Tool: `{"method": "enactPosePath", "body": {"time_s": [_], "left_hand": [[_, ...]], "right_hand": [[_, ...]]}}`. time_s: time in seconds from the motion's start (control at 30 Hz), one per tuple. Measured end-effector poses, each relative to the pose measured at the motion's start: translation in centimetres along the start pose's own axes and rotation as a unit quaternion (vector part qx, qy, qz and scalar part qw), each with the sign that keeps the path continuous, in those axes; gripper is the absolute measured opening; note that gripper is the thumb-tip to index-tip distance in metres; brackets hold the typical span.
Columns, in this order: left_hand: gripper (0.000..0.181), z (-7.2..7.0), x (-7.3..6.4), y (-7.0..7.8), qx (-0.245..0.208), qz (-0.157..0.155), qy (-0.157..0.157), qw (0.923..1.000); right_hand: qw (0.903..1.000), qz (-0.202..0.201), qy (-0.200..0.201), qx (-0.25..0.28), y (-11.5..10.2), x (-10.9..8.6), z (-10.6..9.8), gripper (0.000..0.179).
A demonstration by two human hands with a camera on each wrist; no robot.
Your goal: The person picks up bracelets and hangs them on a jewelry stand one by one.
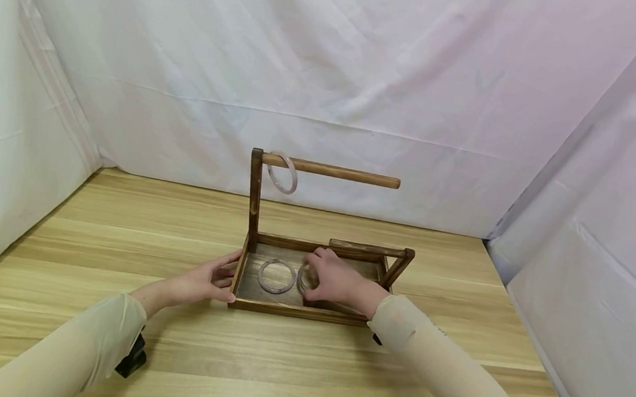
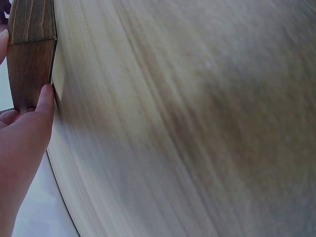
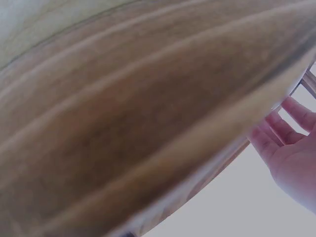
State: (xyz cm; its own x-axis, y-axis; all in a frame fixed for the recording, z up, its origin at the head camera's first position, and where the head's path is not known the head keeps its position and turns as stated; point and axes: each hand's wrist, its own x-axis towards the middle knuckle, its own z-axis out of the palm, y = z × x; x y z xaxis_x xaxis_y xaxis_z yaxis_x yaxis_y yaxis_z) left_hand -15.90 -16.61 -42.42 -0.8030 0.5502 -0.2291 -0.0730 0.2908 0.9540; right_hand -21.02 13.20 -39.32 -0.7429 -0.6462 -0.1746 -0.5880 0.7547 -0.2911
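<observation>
A dark brown wooden tray stand (image 1: pixel 296 312) sits on the table, with a tall bar and a shorter bar above it. My left hand (image 1: pixel 199 284) rests against its left end, thumb near the front corner and fingers spread along the wall. One fingertip touches the wood in the left wrist view. Inside the tray, my right hand (image 1: pixel 336 280) pinches a pale bangle (image 1: pixel 301 280), partly hidden behind the fingers. Beside it another bangle (image 1: pixel 275 291) lies flat. A third bangle (image 1: pixel 293 174) hangs from the tall bar (image 1: pixel 343 173) near its post.
The shorter bar (image 1: pixel 367 247) juts leftward from a slanted post (image 1: pixel 398 268) at the right end, close to my right hand. The wood-grain table (image 1: pixel 168 349) spreads around the stand. White cloth (image 1: pixel 363 70) hangs behind and at both sides.
</observation>
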Motion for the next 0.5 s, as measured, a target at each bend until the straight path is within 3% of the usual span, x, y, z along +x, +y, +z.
{"method": "enactPosePath", "body": {"time_s": [0.5], "left_hand": [[0.102, 0.0, 0.1, 0.2, -0.003, 0.007, 0.001, 1.0]], "right_hand": [[0.9996, 0.01, -0.002, 0.027, -1.3, -0.7, -0.6, 0.063]]}}
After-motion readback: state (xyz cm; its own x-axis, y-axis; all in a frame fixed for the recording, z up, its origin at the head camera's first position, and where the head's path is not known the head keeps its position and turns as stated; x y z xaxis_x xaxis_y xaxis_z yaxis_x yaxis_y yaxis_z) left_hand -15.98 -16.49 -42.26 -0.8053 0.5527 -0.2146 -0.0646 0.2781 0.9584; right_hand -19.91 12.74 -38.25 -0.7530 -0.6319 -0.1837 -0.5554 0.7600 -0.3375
